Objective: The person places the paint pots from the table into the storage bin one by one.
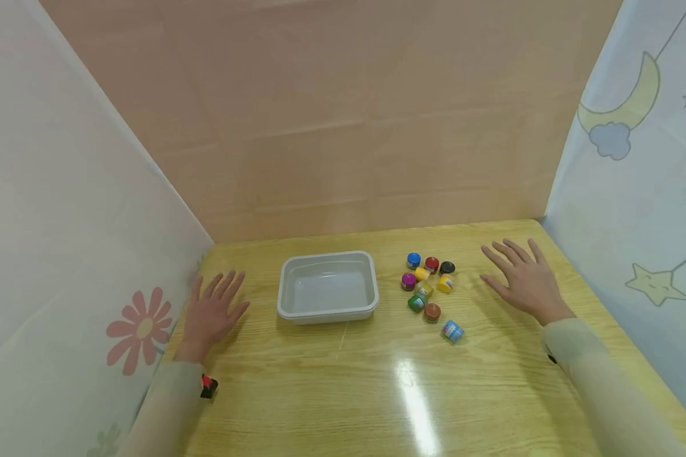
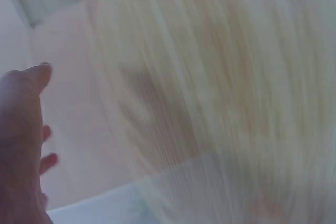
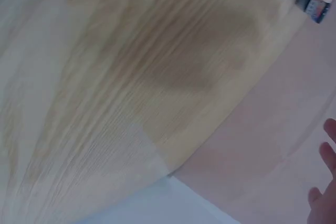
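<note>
Near the table's left edge my left hand [image 1: 208, 318] is spread, fingers apart, holding nothing. My right hand [image 1: 527, 280] is likewise spread on the other side, to the right of a group of small paint pots. That group includes a blue pot [image 1: 414, 260], a red pot [image 1: 432, 264], a black pot [image 1: 447, 268], a purple pot [image 1: 408, 281], a green pot [image 1: 417, 303] and a brown pot [image 1: 432, 312]. Closer to me, a pot with a light blue label [image 1: 452, 331] lies on its side. A pale grey plastic tray [image 1: 328, 315] stands between left hand and pots.
The wooden table [image 1: 297, 393] meets an orange-brown backdrop [image 1: 320, 158] at the back. White printed sheets hang at both sides: a flower print [image 1: 144, 328] on the left, a star print [image 1: 657, 284] on the right. Light glares off the tabletop's front.
</note>
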### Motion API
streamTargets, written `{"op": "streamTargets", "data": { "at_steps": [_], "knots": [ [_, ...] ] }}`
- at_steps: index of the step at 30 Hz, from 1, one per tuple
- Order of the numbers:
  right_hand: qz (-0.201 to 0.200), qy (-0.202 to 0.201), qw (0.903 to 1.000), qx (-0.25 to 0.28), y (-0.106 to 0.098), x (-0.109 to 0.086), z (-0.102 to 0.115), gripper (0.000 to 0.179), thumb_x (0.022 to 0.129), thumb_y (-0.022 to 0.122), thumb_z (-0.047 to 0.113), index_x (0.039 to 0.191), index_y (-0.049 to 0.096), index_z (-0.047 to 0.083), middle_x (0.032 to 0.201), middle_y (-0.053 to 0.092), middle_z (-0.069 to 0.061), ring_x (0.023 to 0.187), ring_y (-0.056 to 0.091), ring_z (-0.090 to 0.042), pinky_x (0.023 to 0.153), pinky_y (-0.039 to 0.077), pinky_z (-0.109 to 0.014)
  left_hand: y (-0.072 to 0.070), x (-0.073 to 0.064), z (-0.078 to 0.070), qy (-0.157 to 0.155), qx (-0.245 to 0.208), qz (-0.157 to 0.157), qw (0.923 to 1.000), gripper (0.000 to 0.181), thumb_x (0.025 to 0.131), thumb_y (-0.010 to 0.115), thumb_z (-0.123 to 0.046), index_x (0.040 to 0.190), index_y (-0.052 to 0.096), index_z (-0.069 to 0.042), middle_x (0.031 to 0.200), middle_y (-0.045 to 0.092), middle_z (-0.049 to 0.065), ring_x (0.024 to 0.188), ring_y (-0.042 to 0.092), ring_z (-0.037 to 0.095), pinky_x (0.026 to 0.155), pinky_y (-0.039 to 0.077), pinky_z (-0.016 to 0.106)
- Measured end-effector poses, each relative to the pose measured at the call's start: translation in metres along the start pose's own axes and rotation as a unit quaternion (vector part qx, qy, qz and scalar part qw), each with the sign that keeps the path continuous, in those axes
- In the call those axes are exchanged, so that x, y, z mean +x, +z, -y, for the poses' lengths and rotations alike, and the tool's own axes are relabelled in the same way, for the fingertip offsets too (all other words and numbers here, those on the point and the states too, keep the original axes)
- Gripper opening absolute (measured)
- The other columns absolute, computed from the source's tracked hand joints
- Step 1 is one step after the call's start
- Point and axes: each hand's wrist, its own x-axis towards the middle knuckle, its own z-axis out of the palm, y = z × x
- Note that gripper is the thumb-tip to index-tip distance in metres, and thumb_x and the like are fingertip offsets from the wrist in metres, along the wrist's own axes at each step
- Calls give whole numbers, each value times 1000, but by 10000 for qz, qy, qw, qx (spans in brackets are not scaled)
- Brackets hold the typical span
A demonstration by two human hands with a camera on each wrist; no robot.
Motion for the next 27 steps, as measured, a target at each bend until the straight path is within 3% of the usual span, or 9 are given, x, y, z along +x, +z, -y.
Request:
{"op": "streamTargets", "data": {
  "at_steps": [5, 9, 13, 18, 27],
  "knots": [
    [130, 461, 9967, 657, -5, 9, 17, 55, 94, 74, 35, 142, 61, 10, 129, 64, -19, 122, 56, -45, 111, 35, -67, -3, -5, -24, -484, -1170, 222, 9917, 69, 106, 51, -48, 166, 27, -22, 154, 52, 17, 138, 48, 45, 117, 25, 69],
    [180, 679, 9913, 1115, -4, 13, 27, 48, 95, 75, 26, 138, 64, 8, 121, 67, -19, 112, 61, -45, 98, 43, -67, -4, -9, -40, -647, -2099, 279, 9752, 66, 108, 49, -44, 166, 27, -21, 148, 56, 18, 126, 56, 46, 101, 42, 70],
    [285, 802, 9841, 1561, 1, 17, 34, 41, 97, 73, 25, 133, 67, 7, 118, 69, -18, 102, 65, -41, 91, 47, -65, -6, -11, -54, -665, -2839, 233, 9563, 63, 109, 51, -38, 165, 29, -19, 144, 58, 17, 122, 58, 42, 92, 49, 66],
    [726, 965, 9737, 1934, 11, 21, 43, 39, 101, 69, 28, 133, 67, 6, 119, 69, -15, 104, 66, -38, 85, 52, -61, -4, -11, -66, -663, -3323, 153, 9407, 59, 109, 51, -34, 163, 33, -18, 139, 60, 15, 122, 58, 36, 93, 50, 63],
    [1437, 1095, 9573, 2256, 21, 28, 58, 42, 101, 68, 35, 131, 68, 5, 117, 68, -14, 104, 65, -35, 84, 55, -56, 0, -10, -79, -545, -3556, -207, 9328, 54, 108, 56, -26, 158, 42, -12, 127, 64, 13, 114, 60, 32, 95, 50, 54]
  ]
}}
